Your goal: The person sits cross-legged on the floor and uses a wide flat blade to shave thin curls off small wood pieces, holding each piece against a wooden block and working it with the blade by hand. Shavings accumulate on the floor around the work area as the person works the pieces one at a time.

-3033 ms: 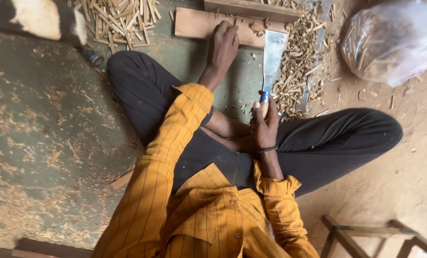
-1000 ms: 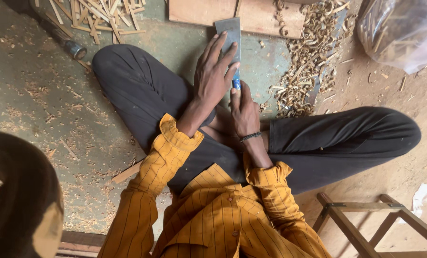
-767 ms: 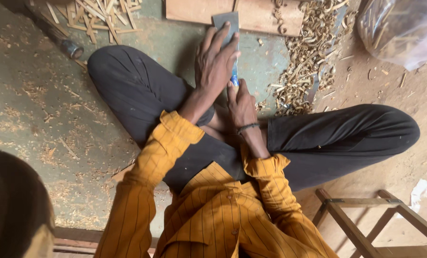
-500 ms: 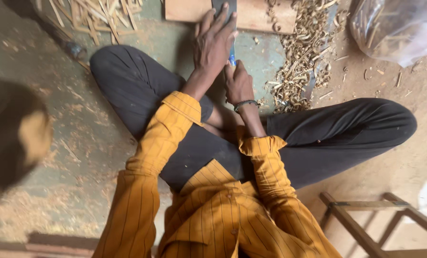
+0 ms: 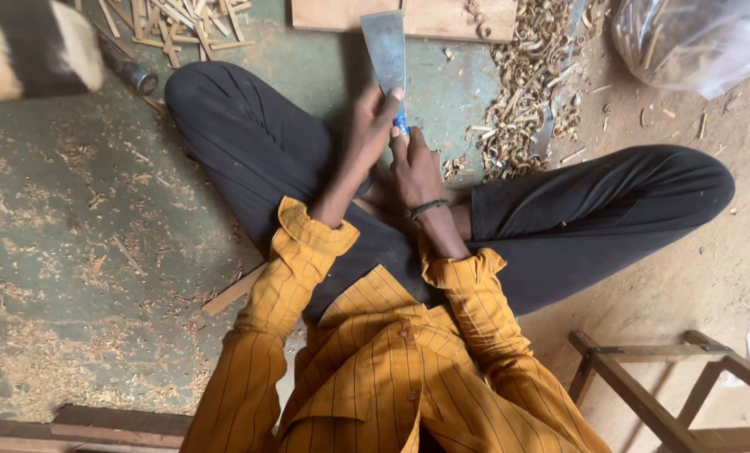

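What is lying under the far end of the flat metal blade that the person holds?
The flat metal blade overlaps a pale wooden board on the green floor. The board part beneath the blade is hidden.

a grey steel blade (image 5: 386, 46) with a blue handle (image 5: 401, 126) is gripped; below the grip, black trousers (image 5: 257, 143) and a mustard, dark-striped shirt (image 5: 392, 361) are seen.

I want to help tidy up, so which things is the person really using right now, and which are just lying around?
In use:
- flat grey metal blade with blue handle, held in the left hand and right hand
- pale wooden board, under the blade tip

Lying about:
- curly wood shavings
- split wooden sticks
- clear plastic bag
- brown wooden frame
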The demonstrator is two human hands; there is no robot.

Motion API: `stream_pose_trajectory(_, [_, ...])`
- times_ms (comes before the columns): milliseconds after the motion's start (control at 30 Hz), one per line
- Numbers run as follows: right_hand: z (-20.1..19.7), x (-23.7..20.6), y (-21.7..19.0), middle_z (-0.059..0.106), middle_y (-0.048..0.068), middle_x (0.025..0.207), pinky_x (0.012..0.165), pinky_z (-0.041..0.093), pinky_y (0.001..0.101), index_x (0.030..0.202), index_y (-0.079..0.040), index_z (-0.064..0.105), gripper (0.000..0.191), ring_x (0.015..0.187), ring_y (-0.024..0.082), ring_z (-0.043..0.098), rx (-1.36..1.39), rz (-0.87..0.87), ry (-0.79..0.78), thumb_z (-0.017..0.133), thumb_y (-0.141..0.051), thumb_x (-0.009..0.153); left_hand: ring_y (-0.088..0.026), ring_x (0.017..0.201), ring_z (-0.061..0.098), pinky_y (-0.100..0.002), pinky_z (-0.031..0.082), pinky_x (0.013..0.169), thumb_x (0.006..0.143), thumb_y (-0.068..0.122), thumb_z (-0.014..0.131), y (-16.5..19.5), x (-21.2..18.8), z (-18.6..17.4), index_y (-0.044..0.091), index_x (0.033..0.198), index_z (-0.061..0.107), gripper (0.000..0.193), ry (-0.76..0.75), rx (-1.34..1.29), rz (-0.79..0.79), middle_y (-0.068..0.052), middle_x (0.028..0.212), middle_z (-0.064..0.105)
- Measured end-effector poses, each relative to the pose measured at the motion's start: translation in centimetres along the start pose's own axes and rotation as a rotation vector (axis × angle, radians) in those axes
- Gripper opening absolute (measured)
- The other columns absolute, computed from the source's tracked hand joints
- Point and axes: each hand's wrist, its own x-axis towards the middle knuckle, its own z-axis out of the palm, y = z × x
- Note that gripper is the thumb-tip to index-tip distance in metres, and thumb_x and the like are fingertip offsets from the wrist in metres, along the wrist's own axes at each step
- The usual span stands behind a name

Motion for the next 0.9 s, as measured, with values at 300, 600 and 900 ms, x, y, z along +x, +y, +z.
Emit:
stream_pose_trajectory(300, [0.4, 1.6, 1.1, 0.068, 0.034, 0.097, 0.078, 0.048, 0.0626, 0.129, -0.003, 0.054, 0.04, 0.097, 0.055, 0.064, -0.096, 0.076, -0.021, 0.045, -0.035, 0.107, -0.018, 0.068, 0.072, -0.031, 0.054, 0.064, 0.107, 0.042, 0.049, -2.9, 0.7, 1.7, 0.002, 0.093, 0.06, 0.043, -0.1, -0.216, -0.194, -0.011, 0.076, 0.068])
stream_pose_trajectory(600, [0.2, 6.4, 0.9, 0.068, 0.038, 0.091, 0.079, 0.053, 0.0577, 0.132, 0.005, 0.047, 0.05, 0.093, 0.053, 0.068, -0.068, 0.068, -0.048, 0.051, -0.034, 0.101, -0.018, 0.065, 0.071, -0.03, 0.052, 0.06, 0.103, 0.043, 0.055, -0.1, 4.6, 2.5, 0.003, 0.089, 0.062, 0.043, -0.028, -0.131, -0.177, -0.006, 0.072, 0.064])
stream_pose_trajectory(900, [-1.7, 5.4, -3.9, 0.071, 0.035, 0.091, 0.071, 0.057, 0.0556, 0.138, 0.005, 0.045, 0.059, 0.082, 0.049, 0.074, 0.021, 0.119, -0.05, 0.05, -0.038, 0.099, -0.026, 0.062, 0.078, -0.034, 0.049, 0.051, 0.1, 0.034, 0.055, 3.9, 5.4, 3.7, -0.002, 0.082, 0.062, 0.041, 0.035, -0.113, -0.141, -0.008, 0.068, 0.065])
